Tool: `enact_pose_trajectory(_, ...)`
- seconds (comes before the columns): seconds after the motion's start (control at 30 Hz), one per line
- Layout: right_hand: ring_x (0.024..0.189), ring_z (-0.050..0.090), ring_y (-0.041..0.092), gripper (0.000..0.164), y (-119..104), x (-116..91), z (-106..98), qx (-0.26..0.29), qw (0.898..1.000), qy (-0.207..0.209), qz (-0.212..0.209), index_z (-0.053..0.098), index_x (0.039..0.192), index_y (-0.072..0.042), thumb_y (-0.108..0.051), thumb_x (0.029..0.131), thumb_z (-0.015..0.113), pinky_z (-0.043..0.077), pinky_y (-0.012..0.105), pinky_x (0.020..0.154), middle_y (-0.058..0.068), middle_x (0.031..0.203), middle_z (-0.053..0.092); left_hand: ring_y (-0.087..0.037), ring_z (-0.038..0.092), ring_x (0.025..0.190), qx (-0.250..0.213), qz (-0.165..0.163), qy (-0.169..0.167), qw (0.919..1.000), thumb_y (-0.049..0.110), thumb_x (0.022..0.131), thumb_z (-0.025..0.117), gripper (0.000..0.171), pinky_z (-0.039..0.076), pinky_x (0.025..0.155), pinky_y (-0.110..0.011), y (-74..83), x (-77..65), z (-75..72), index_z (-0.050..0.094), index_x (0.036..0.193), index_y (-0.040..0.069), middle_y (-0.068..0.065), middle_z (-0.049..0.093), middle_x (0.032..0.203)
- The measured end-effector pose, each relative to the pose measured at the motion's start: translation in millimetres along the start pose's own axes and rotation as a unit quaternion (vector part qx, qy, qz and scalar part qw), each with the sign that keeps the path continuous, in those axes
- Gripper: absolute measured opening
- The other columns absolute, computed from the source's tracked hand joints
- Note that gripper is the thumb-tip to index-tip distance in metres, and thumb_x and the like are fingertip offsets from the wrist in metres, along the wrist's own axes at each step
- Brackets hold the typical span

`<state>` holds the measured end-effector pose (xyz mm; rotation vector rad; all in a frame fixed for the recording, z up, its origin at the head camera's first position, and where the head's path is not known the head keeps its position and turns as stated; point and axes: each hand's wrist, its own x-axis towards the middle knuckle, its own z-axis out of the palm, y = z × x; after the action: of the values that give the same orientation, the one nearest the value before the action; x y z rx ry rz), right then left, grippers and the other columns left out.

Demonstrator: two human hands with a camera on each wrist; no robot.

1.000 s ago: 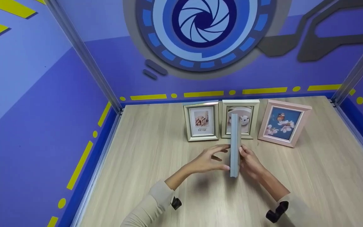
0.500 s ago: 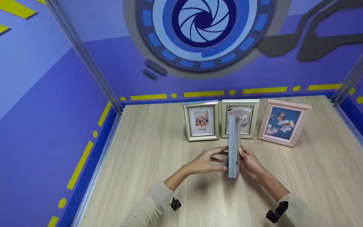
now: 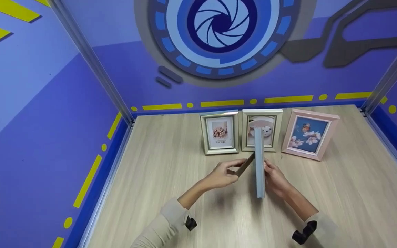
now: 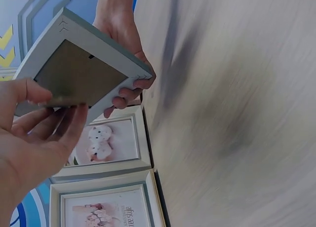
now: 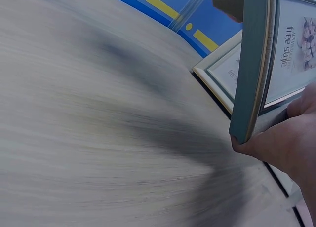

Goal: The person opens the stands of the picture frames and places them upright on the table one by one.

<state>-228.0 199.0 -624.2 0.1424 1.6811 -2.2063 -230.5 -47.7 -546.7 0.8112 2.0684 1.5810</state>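
Note:
Upright and edge-on in the head view, a pale blue-grey picture frame (image 3: pixel 259 168) is held by its right side in my right hand (image 3: pixel 275 176). The right wrist view shows its picture side, a flower print with lettering (image 5: pixel 289 54), and my thumb at the lower corner. My left hand (image 3: pixel 220 175) pinches the edge of a brown backing board (image 3: pixel 246 165) between thumb and fingers. This board slants away from the back of the frame, its far end close to the frame. In the left wrist view, the back's brown rectangle (image 4: pixel 81 74) sits inside the pale border.
Behind my hands stand three picture frames: a silvery one (image 3: pixel 236 137) at left, a cream one (image 3: pixel 280 131) partly hidden by the held frame, and a pink one (image 3: pixel 330 136) at right. The wooden table (image 3: pixel 157 165) meets blue-purple walls (image 3: pixel 119 79).
My left hand has drawn back leftward and the brown board now slants out from the frame's back. The held frame has shifted slightly right and toward me.

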Motion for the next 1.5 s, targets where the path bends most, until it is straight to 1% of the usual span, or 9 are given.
enact_pose_trajectory(0.07,0.104,0.049,0.005,0.048,-0.7,-0.6,0.0,0.002,1.000,-0.002,0.004,0.027,0.157,-0.004,-0.025,0.113,0.030,0.042,0.023,0.093,-0.009,0.112,0.053,-0.024,0.061,0.128,0.024,0.005,0.013,0.9996,-0.013,0.086,0.051,0.065,0.056,0.095,-0.022,1.6,-0.2,-0.5,0.051,0.148,0.003,-0.015,0.057,0.149)
enact_pose_trajectory(0.2,0.102,0.051,0.011,0.046,-1.9,-1.3,0.0,0.003,1.000,-0.012,0.002,0.031,0.153,-0.004,-0.025,0.113,0.032,0.043,0.026,0.091,-0.008,0.104,0.054,-0.029,0.061,0.129,0.043,0.008,0.027,0.9987,-0.011,0.088,0.050,0.058,0.055,0.092,-0.022,4.5,-0.8,-3.4,0.055,0.145,0.002,-0.015,0.060,0.146)
enact_pose_trajectory(0.4,0.103,0.053,0.011,0.045,0.1,-1.2,0.0,0.019,1.000,-0.021,0.005,0.036,0.151,-0.005,-0.026,0.112,0.037,0.044,0.026,0.091,-0.009,0.105,0.058,-0.025,0.063,0.120,0.040,0.007,0.030,0.9987,-0.008,0.091,0.049,0.054,0.051,0.084,-0.015,3.1,-1.1,-5.9,0.057,0.143,0.003,-0.015,0.061,0.144)
enact_pose_trajectory(0.57,0.110,0.051,0.010,0.048,1.2,-3.0,-1.5,0.000,1.000,-0.020,0.006,0.036,0.152,-0.007,-0.031,0.111,0.040,0.042,0.025,0.095,-0.012,0.110,0.058,-0.022,0.063,0.106,0.029,0.000,0.032,0.9991,-0.008,0.090,0.049,0.055,0.050,0.074,-0.015,1.2,-1.0,-6.1,0.059,0.143,0.005,-0.015,0.063,0.141)
enact_pose_trajectory(0.83,0.104,0.051,0.003,0.054,1.5,-4.2,-2.2,0.036,0.999,-0.019,0.022,0.025,0.158,-0.006,-0.030,0.112,0.037,0.041,0.023,0.094,-0.016,0.109,0.060,-0.036,0.064,0.121,0.011,-0.011,0.039,0.9991,-0.006,0.089,0.051,0.057,0.051,0.074,-0.014,0.9,-1.6,-3.5,0.056,0.145,0.005,-0.016,0.062,0.142)
enact_pose_trajectory(1.03,0.106,0.052,0.009,0.047,2.3,-4.5,-4.0,0.041,0.999,-0.014,0.024,0.031,0.155,-0.008,-0.026,0.112,0.036,0.044,0.024,0.091,-0.012,0.108,0.060,-0.031,0.068,0.114,0.020,-0.001,0.022,0.9996,-0.007,0.089,0.051,0.059,0.056,0.077,-0.018,1.6,-2.6,-4.7,0.055,0.147,0.007,-0.017,0.063,0.140)
enact_pose_trajectory(1.2,0.102,0.055,0.011,0.042,1.5,-4.3,-5.2,0.035,0.999,-0.003,0.018,0.035,0.152,-0.007,-0.022,0.112,0.033,0.048,0.026,0.088,-0.008,0.105,0.060,-0.020,0.066,0.120,0.062,0.055,0.019,0.9963,0.004,0.093,0.065,0.052,0.057,0.096,-0.029,2.5,-3.0,-2.9,0.058,0.144,0.008,-0.011,0.063,0.143)
enact_pose_trajectory(1.33,0.104,0.053,0.009,0.048,1.1,-4.1,-5.5,0.035,0.999,-0.009,0.013,0.025,0.158,-0.005,-0.022,0.113,0.032,0.047,0.025,0.091,-0.009,0.110,0.057,-0.016,0.060,0.133,0.132,0.125,0.067,0.9809,0.019,0.093,0.075,0.048,0.046,0.115,-0.039,4.9,-2.7,1.2,0.063,0.139,0.009,-0.006,0.064,0.143)
enact_pose_trajectory(1.5,0.110,0.048,0.000,0.055,1.0,-3.4,-5.1,0.038,0.999,-0.015,0.012,0.013,0.162,-0.004,-0.024,0.113,0.028,0.044,0.020,0.095,-0.011,0.125,0.050,-0.016,0.061,0.131,0.158,0.154,0.115,0.9685,0.022,0.091,0.077,0.045,0.035,0.122,-0.049,9.0,-1.5,4.7,0.067,0.133,0.011,-0.004,0.068,0.138)
